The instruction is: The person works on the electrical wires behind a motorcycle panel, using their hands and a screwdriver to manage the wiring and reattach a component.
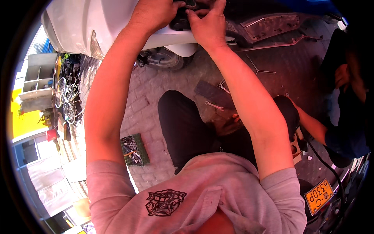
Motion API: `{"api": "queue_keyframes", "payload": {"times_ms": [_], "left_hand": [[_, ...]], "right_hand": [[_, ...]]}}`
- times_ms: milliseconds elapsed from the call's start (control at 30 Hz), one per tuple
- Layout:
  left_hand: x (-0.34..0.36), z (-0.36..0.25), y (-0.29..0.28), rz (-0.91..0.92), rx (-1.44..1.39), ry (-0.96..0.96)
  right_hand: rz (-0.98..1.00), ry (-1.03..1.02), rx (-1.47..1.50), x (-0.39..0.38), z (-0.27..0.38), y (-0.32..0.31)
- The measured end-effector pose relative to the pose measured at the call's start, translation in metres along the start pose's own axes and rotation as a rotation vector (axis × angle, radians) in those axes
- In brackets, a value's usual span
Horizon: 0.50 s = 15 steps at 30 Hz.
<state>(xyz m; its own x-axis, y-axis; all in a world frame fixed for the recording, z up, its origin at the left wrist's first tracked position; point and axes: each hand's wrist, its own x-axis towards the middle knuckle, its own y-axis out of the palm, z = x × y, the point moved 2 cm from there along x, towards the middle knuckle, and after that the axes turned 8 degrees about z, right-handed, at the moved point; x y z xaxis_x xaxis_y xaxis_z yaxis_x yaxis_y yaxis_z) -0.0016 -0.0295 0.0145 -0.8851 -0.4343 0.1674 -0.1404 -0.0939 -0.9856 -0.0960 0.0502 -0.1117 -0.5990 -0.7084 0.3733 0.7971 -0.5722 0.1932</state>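
Observation:
Both my hands are raised to the top of the view, at a dark fitting point(180, 22) on a white scooter body point(70, 23). My left hand point(157, 11) has its fingers curled at that fitting; what they grip is too small to make out. My right hand point(206, 23) is beside it, thumb and fingers bent onto the same dark area, its hold unclear. A black footboard point(265, 27) extends to the right, and a wheel point(163, 60) shows under the body.
Below lie a wrench point(214, 106) and a green tray of tools point(132, 150) on brick paving point(138, 103). Another person point(343, 136) crouches at my right, near a black hose point(325, 163) and a vehicle with an orange plate point(317, 197). Bicycles point(68, 101) stand at left.

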Motion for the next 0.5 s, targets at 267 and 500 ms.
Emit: {"api": "queue_keyframes", "payload": {"times_ms": [267, 500], "left_hand": [[0.000, 0.002, -0.001, -0.050, 0.014, -0.082], [0.005, 0.000, 0.009, -0.123, 0.075, -0.233]], "right_hand": [[0.070, -0.191, -0.261, 0.011, -0.002, -0.003], [0.131, -0.395, -0.599, 0.013, 0.010, -0.006]]}}
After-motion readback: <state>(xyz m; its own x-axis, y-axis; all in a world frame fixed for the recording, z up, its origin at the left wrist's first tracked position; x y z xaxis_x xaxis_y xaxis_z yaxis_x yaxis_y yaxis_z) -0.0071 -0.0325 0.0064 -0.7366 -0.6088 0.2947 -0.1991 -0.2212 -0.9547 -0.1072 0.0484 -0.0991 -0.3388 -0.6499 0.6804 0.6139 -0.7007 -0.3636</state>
